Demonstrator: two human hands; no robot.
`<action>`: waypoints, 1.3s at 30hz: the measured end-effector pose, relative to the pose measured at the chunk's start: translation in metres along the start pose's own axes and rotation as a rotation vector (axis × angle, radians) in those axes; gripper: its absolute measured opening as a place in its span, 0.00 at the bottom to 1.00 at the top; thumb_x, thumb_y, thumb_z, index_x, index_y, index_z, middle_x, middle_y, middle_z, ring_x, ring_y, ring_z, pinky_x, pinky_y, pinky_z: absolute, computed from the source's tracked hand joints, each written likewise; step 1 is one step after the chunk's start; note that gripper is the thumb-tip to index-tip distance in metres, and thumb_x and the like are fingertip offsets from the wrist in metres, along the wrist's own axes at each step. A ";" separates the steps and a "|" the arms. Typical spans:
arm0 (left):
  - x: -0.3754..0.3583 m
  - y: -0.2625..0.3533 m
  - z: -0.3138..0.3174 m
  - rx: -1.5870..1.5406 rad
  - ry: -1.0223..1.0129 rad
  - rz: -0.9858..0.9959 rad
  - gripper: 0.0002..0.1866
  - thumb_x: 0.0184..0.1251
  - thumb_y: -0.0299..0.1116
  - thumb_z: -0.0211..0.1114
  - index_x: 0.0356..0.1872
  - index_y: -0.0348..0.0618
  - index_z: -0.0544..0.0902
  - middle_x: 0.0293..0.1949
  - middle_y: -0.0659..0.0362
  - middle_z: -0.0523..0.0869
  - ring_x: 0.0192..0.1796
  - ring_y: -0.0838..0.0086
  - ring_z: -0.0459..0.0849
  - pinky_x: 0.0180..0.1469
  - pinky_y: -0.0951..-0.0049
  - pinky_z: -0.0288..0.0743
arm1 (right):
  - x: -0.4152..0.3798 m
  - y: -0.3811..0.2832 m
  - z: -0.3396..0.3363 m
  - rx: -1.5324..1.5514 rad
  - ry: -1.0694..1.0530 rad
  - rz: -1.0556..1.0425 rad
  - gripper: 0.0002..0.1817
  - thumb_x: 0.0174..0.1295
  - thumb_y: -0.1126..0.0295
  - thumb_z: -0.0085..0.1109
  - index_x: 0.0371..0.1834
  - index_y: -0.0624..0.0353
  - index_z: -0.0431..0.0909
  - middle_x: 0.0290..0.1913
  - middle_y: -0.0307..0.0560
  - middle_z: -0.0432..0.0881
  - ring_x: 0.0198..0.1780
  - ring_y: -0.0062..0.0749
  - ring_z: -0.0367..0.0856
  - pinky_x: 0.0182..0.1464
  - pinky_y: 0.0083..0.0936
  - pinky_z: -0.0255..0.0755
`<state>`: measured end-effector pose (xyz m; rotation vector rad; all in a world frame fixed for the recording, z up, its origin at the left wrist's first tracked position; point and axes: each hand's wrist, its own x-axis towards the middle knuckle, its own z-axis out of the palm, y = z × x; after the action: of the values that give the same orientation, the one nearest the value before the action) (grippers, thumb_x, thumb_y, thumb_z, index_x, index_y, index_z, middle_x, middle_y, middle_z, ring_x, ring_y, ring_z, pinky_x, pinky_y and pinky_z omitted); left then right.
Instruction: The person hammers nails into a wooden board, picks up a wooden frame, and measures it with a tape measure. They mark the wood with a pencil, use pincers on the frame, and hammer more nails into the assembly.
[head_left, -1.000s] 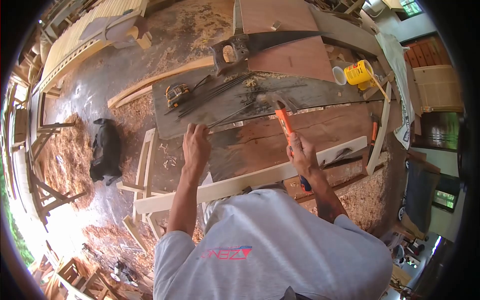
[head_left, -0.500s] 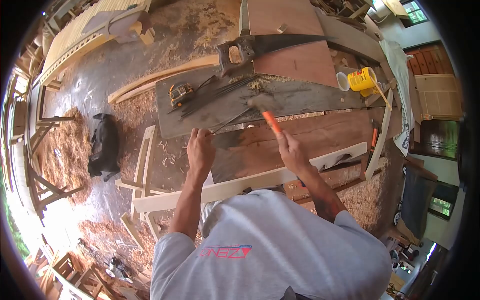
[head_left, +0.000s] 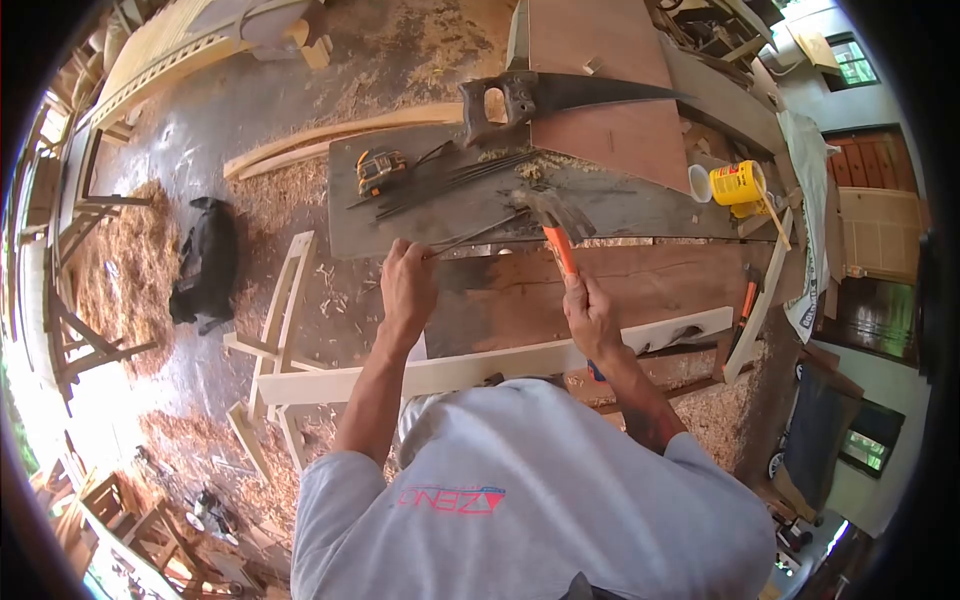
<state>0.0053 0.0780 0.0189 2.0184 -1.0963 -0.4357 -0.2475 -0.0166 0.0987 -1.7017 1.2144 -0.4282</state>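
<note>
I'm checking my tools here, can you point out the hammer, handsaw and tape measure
Hammer [head_left: 561, 250], head view: orange handle.
Handsaw [head_left: 572, 91], head view: dark blade.
Tape measure [head_left: 382, 172], head view: its case.

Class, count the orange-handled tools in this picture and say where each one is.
2. One is the hammer held in the right hand; the second tool is beside the pale wooden strip toward the picture's right. Others may be hidden in the clutter.
</note>
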 end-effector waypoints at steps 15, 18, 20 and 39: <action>0.014 -0.001 0.019 0.044 0.101 0.105 0.02 0.56 0.23 0.62 0.29 0.41 0.82 0.35 0.52 0.81 0.43 0.54 0.80 0.46 0.57 0.72 | 0.009 0.005 -0.008 -0.230 -0.029 0.025 0.20 0.78 0.53 0.46 0.42 0.59 0.77 0.21 0.48 0.70 0.23 0.33 0.72 0.29 0.30 0.68; 0.005 0.000 0.016 0.057 0.082 0.106 0.03 0.57 0.23 0.62 0.31 0.41 0.83 0.36 0.52 0.81 0.43 0.54 0.80 0.47 0.57 0.73 | -0.003 0.000 -0.007 -0.018 -0.015 0.037 0.21 0.78 0.53 0.46 0.39 0.61 0.75 0.22 0.53 0.70 0.24 0.38 0.72 0.30 0.33 0.68; 0.006 0.003 0.015 0.051 0.093 0.125 0.04 0.57 0.23 0.62 0.32 0.41 0.83 0.37 0.52 0.81 0.44 0.54 0.80 0.48 0.57 0.73 | 0.000 0.012 -0.004 -0.137 -0.001 -0.020 0.21 0.78 0.54 0.46 0.39 0.62 0.75 0.22 0.53 0.69 0.25 0.39 0.71 0.32 0.35 0.68; 0.000 -0.018 -0.024 -0.030 -0.166 0.023 0.09 0.64 0.32 0.63 0.33 0.35 0.85 0.34 0.44 0.86 0.40 0.46 0.84 0.44 0.55 0.77 | 0.005 0.019 -0.003 -0.296 -0.001 -0.148 0.23 0.77 0.54 0.47 0.33 0.62 0.76 0.19 0.42 0.71 0.21 0.26 0.70 0.26 0.29 0.66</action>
<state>0.0303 0.0950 0.0205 1.9688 -1.2046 -0.6131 -0.2576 -0.0231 0.0834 -2.0533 1.2012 -0.3481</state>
